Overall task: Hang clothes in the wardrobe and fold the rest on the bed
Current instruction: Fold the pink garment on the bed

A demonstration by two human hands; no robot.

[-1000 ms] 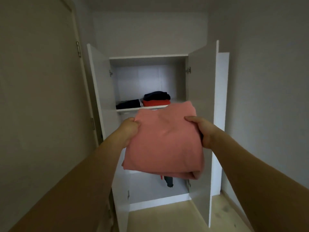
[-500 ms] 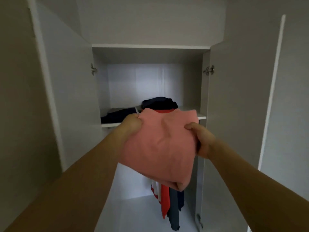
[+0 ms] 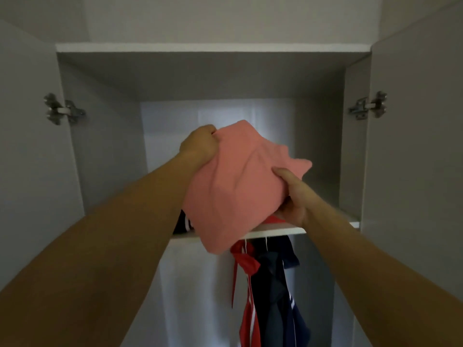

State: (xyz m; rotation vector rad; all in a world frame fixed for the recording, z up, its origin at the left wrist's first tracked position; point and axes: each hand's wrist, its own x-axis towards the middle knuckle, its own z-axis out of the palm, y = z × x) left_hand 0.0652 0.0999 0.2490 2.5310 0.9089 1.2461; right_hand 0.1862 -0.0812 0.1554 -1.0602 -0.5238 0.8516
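A folded pink garment [image 3: 235, 181] is raised in front of the open white wardrobe's upper compartment. My left hand [image 3: 200, 145] grips its upper left edge in a fist. My right hand [image 3: 292, 196] holds its right side, thumb on top and fingers underneath. The garment's lower corner hangs past the front edge of the shelf [image 3: 273, 232]. It hides most of the folded clothes on that shelf; only a dark piece [image 3: 182, 222] and a red edge [image 3: 274, 219] show.
Below the shelf hang red [image 3: 246, 276] and navy [image 3: 280, 291] clothes. Both wardrobe doors stand open, the left door [image 3: 27, 151] and the right door [image 3: 416, 146], with metal hinges at either side. The compartment's top panel [image 3: 213, 47] lies above my hands.
I have come much closer to the wardrobe. Both hands have lifted the pink garment up and forward to the level of the upper shelf.
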